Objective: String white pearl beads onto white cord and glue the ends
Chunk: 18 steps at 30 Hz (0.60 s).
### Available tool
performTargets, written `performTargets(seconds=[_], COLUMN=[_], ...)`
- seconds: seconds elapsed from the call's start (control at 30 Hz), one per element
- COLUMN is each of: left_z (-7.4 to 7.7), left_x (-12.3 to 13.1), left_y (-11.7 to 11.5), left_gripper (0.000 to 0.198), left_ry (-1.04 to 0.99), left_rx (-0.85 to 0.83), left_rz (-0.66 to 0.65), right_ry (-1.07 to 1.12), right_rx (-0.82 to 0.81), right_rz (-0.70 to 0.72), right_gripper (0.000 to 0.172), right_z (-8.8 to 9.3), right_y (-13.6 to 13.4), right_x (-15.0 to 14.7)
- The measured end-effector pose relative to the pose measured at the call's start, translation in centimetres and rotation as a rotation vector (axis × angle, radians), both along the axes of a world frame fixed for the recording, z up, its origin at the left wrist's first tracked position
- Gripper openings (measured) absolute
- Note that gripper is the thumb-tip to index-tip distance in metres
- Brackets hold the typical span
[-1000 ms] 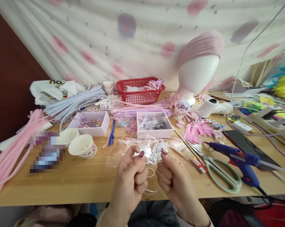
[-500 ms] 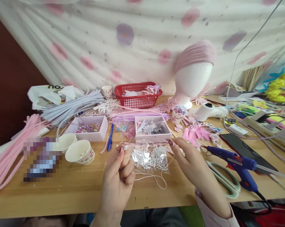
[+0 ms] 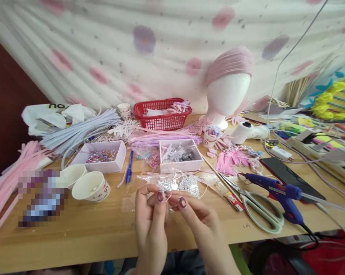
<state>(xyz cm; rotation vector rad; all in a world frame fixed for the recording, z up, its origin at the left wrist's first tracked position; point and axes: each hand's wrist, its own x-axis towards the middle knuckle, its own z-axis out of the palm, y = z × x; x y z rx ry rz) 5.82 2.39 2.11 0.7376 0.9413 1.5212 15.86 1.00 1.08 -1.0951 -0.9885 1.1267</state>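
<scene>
My left hand [image 3: 153,229] and my right hand [image 3: 202,223] meet fingertip to fingertip above the front of the table. A short end of thin white cord [image 3: 169,196] shows between them, pinched by both hands. The rest of the cord is mostly hidden by my fingers. Just behind my fingertips lies a clear plastic bag [image 3: 172,177] holding small white beads [image 3: 189,185]. To the right of my right hand are scissors [image 3: 265,214] with pale green handles, slightly open, and a small red-and-white packet [image 3: 231,196].
Paper cups [image 3: 90,187] and a box of coloured beads [image 3: 105,162] stand left. A box of small parts [image 3: 180,162], a red basket [image 3: 162,114] and a foam head [image 3: 228,91] are behind. A blue glue gun [image 3: 284,194] and a phone [image 3: 292,177] lie right.
My right hand has moved left and down from beside the scissors to meet my left hand, closing on the cord. My left hand has shifted slightly right. The view has shifted a little.
</scene>
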Motion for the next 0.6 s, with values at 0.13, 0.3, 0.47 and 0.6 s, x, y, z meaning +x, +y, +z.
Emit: performTargets(seconds=[0.13, 0.3, 0.47, 0.6], left_z=[-1.2, -2.3, -2.3, -1.4], left_x=[1.1, 0.8, -2.2, -3.7], left_y=[-1.4, -1.4, 0.0, 1.0], left_gripper=[0.036, 0.029, 0.023, 0.025], left_ry=[0.24, 0.383, 0.66, 0.494], left_rx=[0.064, 0.063, 0.29, 0.251], left_rz=[0.114, 0.04, -0.048, -0.297], right_ry=[0.373, 0.468, 0.175, 0.051], right_rx=[-0.158, -0.105, 0.046, 0.038], right_rz=[0.046, 0.052, 0.141, 0.271], right_gripper=[0.021, 0.02, 0.013, 0.012], right_z=[-1.1, -1.5, -0.8, -0.1], right_y=[0.0, 0.1, 0.5, 0.7], right_x=[-2.0, -1.5, 0.6, 1.9])
